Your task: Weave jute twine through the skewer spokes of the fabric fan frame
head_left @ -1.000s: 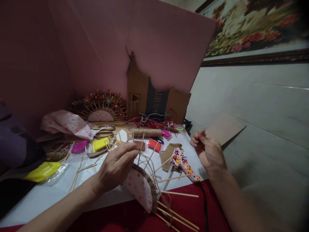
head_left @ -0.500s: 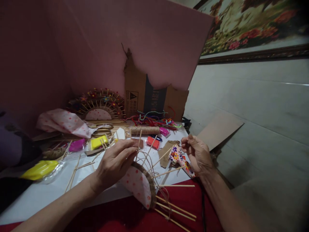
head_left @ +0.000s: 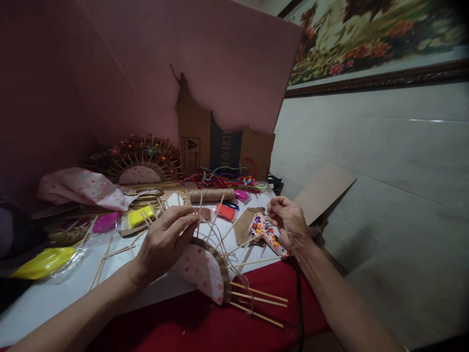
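Note:
A half-round piece (head_left: 200, 271) covered in pink dotted cloth, with a twine-wrapped rim and several wooden skewers sticking out, stands at the front edge of the white table (head_left: 54, 298). My left hand (head_left: 164, 239) grips its top, fingers pinched around a skewer. My right hand (head_left: 289, 222) hovers to the right, fingers curled and pinched on a thin strand of twine that runs back to the skewers. A flower-patterned glue gun (head_left: 266, 234) lies just under my right hand.
A finished fan-shaped piece (head_left: 137, 161) leans on the pink backboard (head_left: 220, 63). Pink dotted cloth (head_left: 82, 188), scissors (head_left: 148, 194), a twine spool (head_left: 211, 195), clay packs in yellow (head_left: 44, 261), magenta and red, loose skewers and pipe cleaners (head_left: 223, 181) lie about. Cardboard (head_left: 324, 193) rests right.
My right hand moved left and nearer the skewers, pinching the twine. The view shifted slightly right, so everything slid left. My left hand kept its grip.

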The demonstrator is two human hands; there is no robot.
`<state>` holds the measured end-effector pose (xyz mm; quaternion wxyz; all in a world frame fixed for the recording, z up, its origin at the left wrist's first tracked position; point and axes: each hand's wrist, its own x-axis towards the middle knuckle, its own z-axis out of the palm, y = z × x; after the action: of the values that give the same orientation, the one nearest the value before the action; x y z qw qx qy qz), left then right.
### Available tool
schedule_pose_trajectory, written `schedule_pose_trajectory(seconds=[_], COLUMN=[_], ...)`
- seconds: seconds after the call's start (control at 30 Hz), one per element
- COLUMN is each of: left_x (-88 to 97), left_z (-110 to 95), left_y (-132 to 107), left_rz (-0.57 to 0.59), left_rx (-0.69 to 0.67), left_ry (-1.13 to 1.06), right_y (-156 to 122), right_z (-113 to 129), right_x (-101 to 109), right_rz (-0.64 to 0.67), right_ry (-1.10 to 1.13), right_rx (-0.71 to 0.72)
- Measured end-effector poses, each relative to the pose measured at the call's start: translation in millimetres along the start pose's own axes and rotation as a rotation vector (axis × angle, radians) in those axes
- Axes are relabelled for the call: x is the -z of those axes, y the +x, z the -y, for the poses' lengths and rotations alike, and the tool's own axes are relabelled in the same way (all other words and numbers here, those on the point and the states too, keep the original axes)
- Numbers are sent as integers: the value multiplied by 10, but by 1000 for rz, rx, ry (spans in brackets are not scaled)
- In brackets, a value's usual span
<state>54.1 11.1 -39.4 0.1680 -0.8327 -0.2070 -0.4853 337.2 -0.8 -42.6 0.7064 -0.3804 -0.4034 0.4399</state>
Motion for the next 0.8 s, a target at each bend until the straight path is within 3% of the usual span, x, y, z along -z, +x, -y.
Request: schedule_pose_trajectory(seconds=[0.27,0.6,0.8], left_x=[-59,-73,-60], left_z=[109,104,50], left_y=[-76,-92,-72], left_rz=[-8,-3,-25], left_rx=[50,71,38], left_ry=[20,-29,-56], right_y=[-85,-152,-163], right_z=[-40,-117,-210], right_x=[-68,-88,-92], right_rz=[94,391,350], right_ry=[-62,0,-61], right_rx=[-37,-202,-207])
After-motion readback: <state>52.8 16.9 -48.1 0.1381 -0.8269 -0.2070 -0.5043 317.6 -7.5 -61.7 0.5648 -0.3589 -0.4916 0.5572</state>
